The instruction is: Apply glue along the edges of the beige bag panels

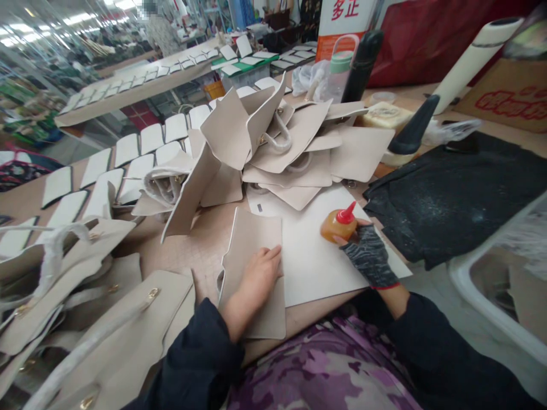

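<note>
My left hand [259, 283], bare, lies on a beige bag panel [265, 228] with its fingers stretched toward the panel's right edge. That panel rests on the table and partly overlaps a white sheet [307, 267]. In my right hand [371, 253], which wears a dark fingerless knit glove, is a squeeze bottle [335, 226] of amber liquid. Its red pointed nozzle tilts up and to the right. The bottle is held over the right part of the white sheet, and the fingers behind it are partly hidden.
Beige bag pieces with handles [290, 139] are heaped behind the sheet. More bag pieces [123, 324] cover the left side. Rows of white panels [151, 139] lie at the back left. Black cloth [461, 188] and a white bin [482, 296] are on the right.
</note>
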Tool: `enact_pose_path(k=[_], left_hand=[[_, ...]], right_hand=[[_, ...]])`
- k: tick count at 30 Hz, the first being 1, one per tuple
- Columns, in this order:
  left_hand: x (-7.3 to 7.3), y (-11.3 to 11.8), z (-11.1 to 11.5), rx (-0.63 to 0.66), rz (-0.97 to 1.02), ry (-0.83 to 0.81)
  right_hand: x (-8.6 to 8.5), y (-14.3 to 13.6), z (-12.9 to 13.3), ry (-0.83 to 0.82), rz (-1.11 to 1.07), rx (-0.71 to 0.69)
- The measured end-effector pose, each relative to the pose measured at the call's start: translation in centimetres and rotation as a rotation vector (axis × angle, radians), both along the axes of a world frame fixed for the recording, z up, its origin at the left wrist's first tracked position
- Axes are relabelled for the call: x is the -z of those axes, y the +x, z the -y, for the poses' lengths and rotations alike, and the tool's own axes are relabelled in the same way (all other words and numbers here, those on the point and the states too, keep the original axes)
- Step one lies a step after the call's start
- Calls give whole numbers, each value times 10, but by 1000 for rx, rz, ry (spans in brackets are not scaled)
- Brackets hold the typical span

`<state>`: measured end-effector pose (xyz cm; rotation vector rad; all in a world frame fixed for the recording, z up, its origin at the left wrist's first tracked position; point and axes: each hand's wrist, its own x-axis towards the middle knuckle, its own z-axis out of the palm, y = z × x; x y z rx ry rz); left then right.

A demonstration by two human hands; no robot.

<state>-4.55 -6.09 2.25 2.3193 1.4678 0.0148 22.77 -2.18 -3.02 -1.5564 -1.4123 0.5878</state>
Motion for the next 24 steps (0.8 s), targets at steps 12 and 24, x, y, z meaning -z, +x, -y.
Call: enact_pose_path(k=[12, 24], left_hand=[[-37, -29, 53, -163, -16, 352], [-63, -59, 56, -707, 506, 67]], right_hand=[[-23, -22, 55, 125, 151, 129], [-33, -123, 50, -612, -263, -385]])
